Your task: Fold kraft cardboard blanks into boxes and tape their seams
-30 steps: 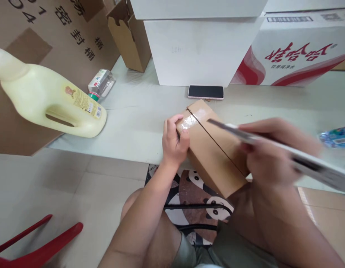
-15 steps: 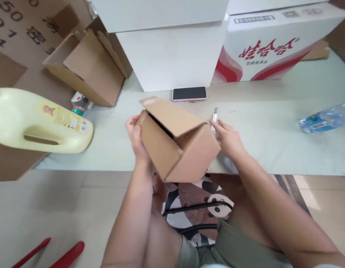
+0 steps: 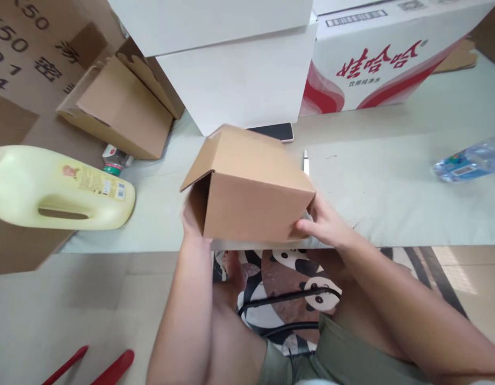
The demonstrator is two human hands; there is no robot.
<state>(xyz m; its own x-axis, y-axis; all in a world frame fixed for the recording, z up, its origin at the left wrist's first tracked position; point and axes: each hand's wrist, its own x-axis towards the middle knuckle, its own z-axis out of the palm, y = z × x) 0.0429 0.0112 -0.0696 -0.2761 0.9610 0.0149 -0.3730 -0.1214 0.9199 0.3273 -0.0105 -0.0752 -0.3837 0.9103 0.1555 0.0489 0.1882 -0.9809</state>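
Observation:
A small brown cardboard box (image 3: pixel 247 206) is held up over the front edge of the table, tilted, with its left end gaping under a raised flap. My left hand (image 3: pixel 193 222) grips it at that left end; its fingers are blurred and mostly hidden behind the cardboard. At the lower right corner my right hand (image 3: pixel 325 219) holds the box, thumb on the near face and fingers around the end. Just beyond the right hand lies a white utility knife (image 3: pixel 306 162) on the table. A phone (image 3: pixel 285 132) is partly covered from view by the box.
White cartons (image 3: pixel 247 80) stand at the back of the pale-green table cover (image 3: pixel 376 160). An open brown box (image 3: pixel 127 107) and a yellow jug (image 3: pixel 63 187) are on the left. A water bottle (image 3: pixel 468 160) lies at the right. Below is a panda-print mat (image 3: pixel 267 278).
The box has been turned, so its open end now faces left and a plain side faces me. My right hand has moved from beside the knife to grasp the box's right corner.

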